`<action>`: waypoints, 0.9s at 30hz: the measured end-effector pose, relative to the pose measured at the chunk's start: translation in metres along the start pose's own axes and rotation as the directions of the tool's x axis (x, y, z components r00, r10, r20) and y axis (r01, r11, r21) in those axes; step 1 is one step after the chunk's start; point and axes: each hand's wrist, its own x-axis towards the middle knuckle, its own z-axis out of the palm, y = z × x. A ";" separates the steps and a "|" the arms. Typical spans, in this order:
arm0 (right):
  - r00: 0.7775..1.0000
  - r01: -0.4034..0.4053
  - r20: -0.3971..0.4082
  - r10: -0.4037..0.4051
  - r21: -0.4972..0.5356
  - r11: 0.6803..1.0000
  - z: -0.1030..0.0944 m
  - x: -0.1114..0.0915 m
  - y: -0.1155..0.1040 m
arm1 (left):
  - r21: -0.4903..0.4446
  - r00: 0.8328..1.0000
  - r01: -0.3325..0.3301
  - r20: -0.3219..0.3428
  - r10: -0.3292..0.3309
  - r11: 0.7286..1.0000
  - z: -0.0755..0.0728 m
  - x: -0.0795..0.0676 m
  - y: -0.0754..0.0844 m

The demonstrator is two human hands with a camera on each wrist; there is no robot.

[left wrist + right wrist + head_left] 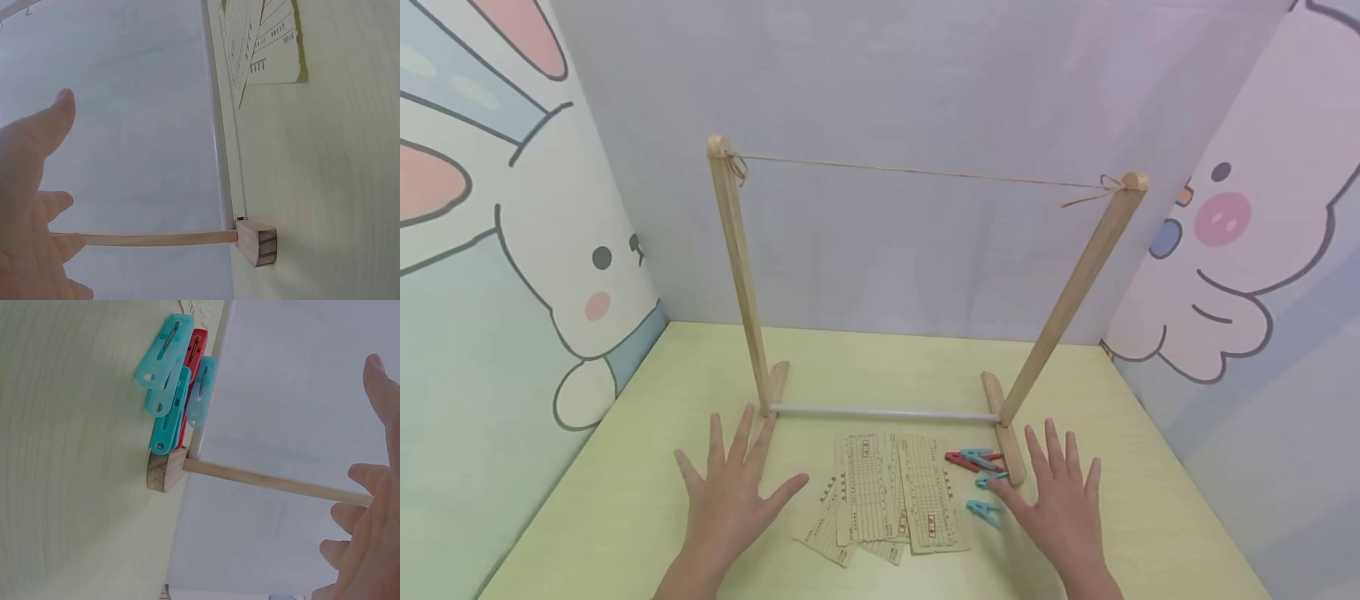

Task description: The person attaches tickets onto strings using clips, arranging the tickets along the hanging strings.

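My left hand (727, 497) is spread above the left front of the table, fingers straight and holding nothing. Its thumb points toward several printed paper slips (867, 492), which overlap in a loose pile on the table. My right hand (1060, 508) is likewise spread at the right, empty, its thumb overlapping a blue clothespin (992, 481) in the head view. Close by lie another blue clothespin (985, 512) and a little cluster of red and blue ones. In the right wrist view the clothespins (167, 350) lie near the rack's wooden foot (165, 470).
Behind the slips stands a wooden rack with a left post (741, 275), a right post (1071, 300) and a white bottom rod (887, 412). A thin string (917, 172) is tied between the post tops. Cartoon-printed walls surround the pale yellow table (595, 500).
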 end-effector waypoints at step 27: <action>0.969 -0.214 0.208 0.135 0.424 0.880 -0.001 0.009 -0.002 | -0.211 0.990 0.108 0.108 -0.086 0.972 -0.003 0.003 0.008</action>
